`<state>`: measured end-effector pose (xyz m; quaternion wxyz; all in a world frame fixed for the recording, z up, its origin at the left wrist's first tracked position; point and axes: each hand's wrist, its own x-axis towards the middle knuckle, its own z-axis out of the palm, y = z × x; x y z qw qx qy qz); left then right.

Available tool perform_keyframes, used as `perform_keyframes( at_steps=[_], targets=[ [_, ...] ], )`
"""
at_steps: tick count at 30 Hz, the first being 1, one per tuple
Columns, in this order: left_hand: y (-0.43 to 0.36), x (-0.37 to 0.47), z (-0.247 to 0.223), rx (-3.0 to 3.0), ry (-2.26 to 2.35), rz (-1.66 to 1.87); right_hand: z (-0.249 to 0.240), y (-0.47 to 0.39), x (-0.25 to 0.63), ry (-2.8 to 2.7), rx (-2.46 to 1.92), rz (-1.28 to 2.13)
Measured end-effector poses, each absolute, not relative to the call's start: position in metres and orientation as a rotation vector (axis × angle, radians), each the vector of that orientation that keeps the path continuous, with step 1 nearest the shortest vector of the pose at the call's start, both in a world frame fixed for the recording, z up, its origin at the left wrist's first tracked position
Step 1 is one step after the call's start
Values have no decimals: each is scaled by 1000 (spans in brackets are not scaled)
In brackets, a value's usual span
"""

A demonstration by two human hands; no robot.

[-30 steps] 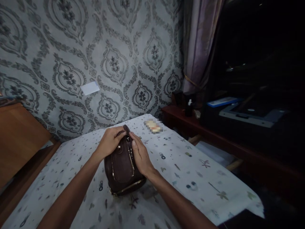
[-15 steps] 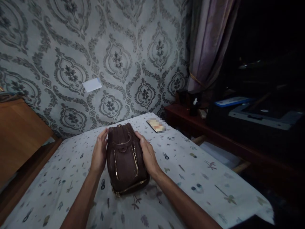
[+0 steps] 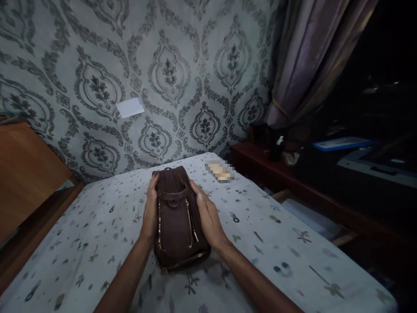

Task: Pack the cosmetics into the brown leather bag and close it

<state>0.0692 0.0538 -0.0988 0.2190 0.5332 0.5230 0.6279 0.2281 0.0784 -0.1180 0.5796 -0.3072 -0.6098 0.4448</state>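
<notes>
A dark brown handbag (image 3: 174,221) with gold zips and a short top handle lies on the white patterned cloth. My left hand (image 3: 150,211) presses flat along its left side, fingers toward the far end. On the opposite side, my right hand (image 3: 206,215) holds the bag, thumb near its upper edge. The bag is clasped between both palms. Its zip along the near end looks closed. Beyond my right hand lies a flat phone-like item (image 3: 220,171), its surface blurred by pixelation.
The cloth-covered surface (image 3: 260,269) reaches back to a patterned wall. At left stands a wooden panel (image 3: 26,169). A dark red table (image 3: 250,154) with small items runs along the right, near a tied curtain (image 3: 302,56). A blue-edged flat object (image 3: 343,143) lies farther right.
The view has turned slightly, so the room is shifted in frame. The bag appears a little straighter and farther right, with both hands still against its sides.
</notes>
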Motion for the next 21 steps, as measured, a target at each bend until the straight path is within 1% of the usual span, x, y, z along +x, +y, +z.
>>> perform_keyframes(
  at_steps=[8,14,21],
  targets=[
    [40,57,-91,1583,1529,1507,-118,80,233,-1418,-715,1125],
    [40,71,-100,1686,1615,1587,-121,77,225,-1501,-722,1096],
    [40,71,-105,1725,1637,1601,-120,80,231,-1508,-662,1144]
  ],
)
